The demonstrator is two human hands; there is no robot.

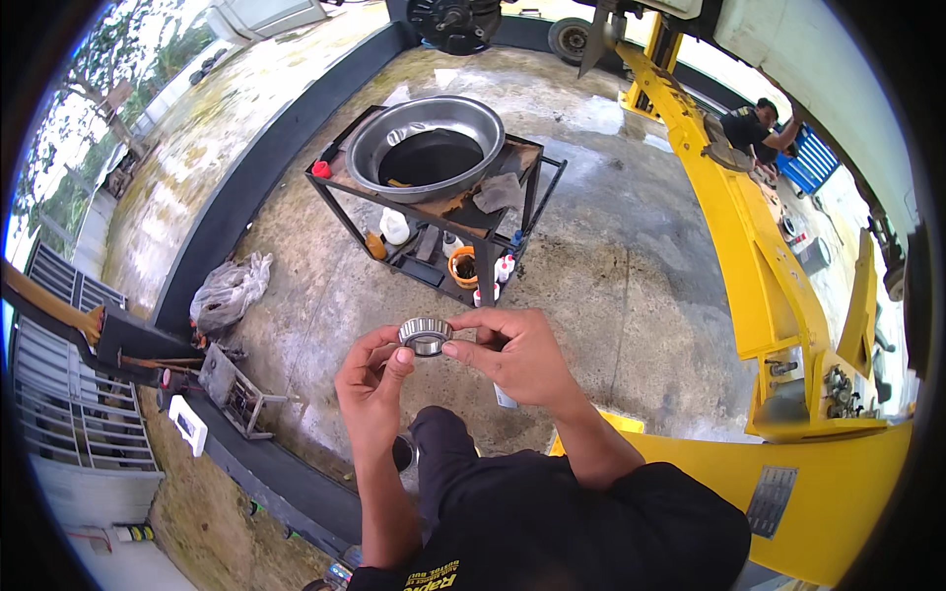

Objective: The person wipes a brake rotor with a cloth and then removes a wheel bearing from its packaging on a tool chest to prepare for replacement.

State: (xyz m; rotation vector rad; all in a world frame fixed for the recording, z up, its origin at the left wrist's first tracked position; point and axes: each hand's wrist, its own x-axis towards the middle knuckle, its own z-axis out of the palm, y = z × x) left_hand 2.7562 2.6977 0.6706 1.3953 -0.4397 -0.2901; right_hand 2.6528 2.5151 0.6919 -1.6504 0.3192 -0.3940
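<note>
Between my two hands I hold a tapered roller bearing [426, 332], a shiny metal ring with rollers around its side. My left hand [372, 379] pinches its left edge between thumb and fingers. On the opposite edge, my right hand [514, 357] grips it with thumb and forefinger. The bearing is raised in front of my body, tilted so that its rollers and part of its bore show. Beyond it stands a black metal cart [485, 258] carrying a wide metal basin [360, 158] with dark liquid inside.
A yellow lift arm [729, 227] runs along the right, with a co-worker [754, 126] beyond it near a blue tool cabinet [814, 161]. Bottles and an orange container [461, 264] sit on the cart's lower shelf. A plastic bag [232, 293] lies by the dark low wall [212, 212].
</note>
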